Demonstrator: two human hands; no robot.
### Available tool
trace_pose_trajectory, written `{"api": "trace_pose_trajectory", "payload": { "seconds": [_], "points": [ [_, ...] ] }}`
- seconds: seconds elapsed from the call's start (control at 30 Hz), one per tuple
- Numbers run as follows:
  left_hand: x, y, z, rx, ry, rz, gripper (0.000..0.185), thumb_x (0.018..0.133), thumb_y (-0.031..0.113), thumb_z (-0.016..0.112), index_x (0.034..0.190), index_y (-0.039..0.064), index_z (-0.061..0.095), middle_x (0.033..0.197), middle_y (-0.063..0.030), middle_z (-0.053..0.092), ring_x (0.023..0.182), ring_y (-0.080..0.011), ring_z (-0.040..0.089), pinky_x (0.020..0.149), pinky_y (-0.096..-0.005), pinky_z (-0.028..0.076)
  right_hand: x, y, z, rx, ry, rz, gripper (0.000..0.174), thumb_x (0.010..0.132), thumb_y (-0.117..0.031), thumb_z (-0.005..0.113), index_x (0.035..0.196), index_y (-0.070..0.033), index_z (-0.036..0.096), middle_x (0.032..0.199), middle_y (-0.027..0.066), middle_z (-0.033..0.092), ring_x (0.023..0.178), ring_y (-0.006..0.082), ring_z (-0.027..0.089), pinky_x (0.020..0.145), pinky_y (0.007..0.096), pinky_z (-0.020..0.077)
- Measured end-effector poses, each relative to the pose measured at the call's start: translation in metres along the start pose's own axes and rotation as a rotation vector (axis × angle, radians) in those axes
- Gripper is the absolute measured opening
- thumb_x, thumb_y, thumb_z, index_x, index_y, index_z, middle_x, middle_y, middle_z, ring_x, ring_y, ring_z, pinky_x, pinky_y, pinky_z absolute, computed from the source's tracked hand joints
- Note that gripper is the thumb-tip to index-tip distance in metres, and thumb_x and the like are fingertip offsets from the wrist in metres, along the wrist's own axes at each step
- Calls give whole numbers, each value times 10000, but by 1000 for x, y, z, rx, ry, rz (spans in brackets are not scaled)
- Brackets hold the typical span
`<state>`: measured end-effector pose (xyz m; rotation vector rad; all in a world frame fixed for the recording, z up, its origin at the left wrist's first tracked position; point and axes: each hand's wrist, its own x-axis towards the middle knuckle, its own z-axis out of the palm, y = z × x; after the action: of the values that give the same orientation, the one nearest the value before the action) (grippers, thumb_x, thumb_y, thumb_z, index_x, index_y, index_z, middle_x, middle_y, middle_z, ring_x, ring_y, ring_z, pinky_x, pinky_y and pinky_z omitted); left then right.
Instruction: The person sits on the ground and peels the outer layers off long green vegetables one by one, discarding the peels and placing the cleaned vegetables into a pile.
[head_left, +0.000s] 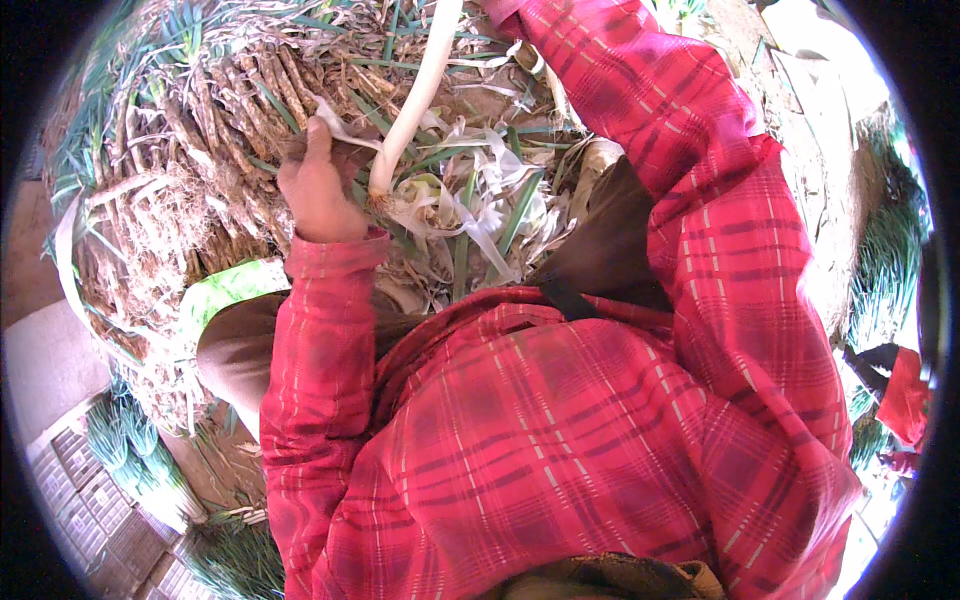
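A long, white, peeled Welsh onion stalk (417, 97) slants down from the top edge, its root end low beside my left hand (319, 187). A pale strip of onion skin (352, 138) runs from the stalk's lower part to my left hand, which is closed on it with the thumb up. My right hand is beyond the top edge; only its red plaid sleeve (637, 90) shows. Below the stalk lies a heap of peeled skins (480, 202), white and green. To the left, unpeeled onions (202, 127) are stacked with brown outer leaves and dry roots.
A pale strap (67, 255) curves around the stacked onions. Bundled green onions (135, 442) and stacked crates (82, 495) stand at the lower left. More green onions (889, 262) line the right rim, near a person's red garment (904, 397). My knees flank the skins.
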<state>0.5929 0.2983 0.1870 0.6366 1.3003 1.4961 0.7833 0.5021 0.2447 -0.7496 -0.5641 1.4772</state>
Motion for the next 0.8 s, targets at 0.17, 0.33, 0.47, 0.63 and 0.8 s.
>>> {"api": "trace_pose_trajectory", "payload": {
  "seconds": [0.17,0.33,0.47,0.63,0.8],
  "points": [
    [21,9,-56,85,-57,-78,246,900,259,540,891,15,571,690,-64,564,555,-133,524,499,-251,426,0,-8,0,28,-63,4,62,831,-173,489,818,-112,487,526,49,443,378,196,416,325,326,328],
    [45,24,-85,679,95,14,225,853,215,611,936,6,617,750,-27,609,638,-85,537,569,-211,414,4,-15,0,78,-136,24,80,835,-196,478,822,-117,486,526,42,438,391,193,419,338,324,330],
    [29,15,-41,567,-357,256,409,899,363,506,1025,-14,602,885,-71,655,753,-134,597,676,-229,442,7,-17,-1,109,-194,40,95,839,-214,468,826,-121,486,527,36,434,401,191,421,349,323,333],
    [-2,7,13,140,-919,-366,558,949,481,317,977,0,598,679,-84,612,500,-127,509,480,-230,392,7,-21,-1,133,-241,48,115,844,-237,457,830,-127,485,527,29,428,414,188,424,362,322,335],
    [-12,3,19,25,-680,-386,542,962,425,341,968,-70,561,478,18,401,401,-77,334,398,-221,262,-1,-27,2,115,-217,63,118,845,-246,453,832,-132,480,527,23,427,414,186,423,365,322,336]
  ]
}}
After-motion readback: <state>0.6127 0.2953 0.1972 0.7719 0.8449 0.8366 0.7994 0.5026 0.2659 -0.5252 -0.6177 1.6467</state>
